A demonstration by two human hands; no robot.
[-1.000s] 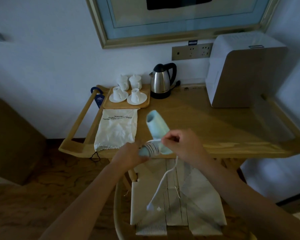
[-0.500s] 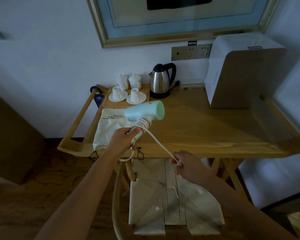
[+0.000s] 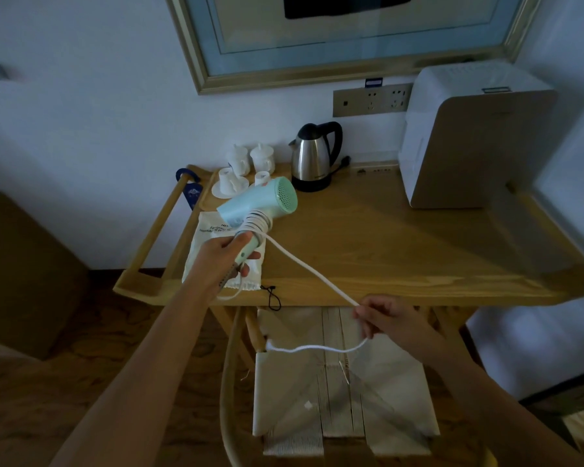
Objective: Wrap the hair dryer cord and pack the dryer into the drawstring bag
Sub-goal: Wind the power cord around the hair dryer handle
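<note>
My left hand (image 3: 225,256) grips the dryer (image 3: 260,203) by its handle, lifted above the bag (image 3: 213,244) so the coils stack neatly near the barrel. My right hand (image 3: 385,320) pinches the cord (image 3: 312,276) and keeps it taut, the slack tail drooping below. The cord looks smooth, white and round; the dryer is glossy mint plastic; the bag is limp pale cloth, flat on the wooden table (image 3: 402,257).
</note>
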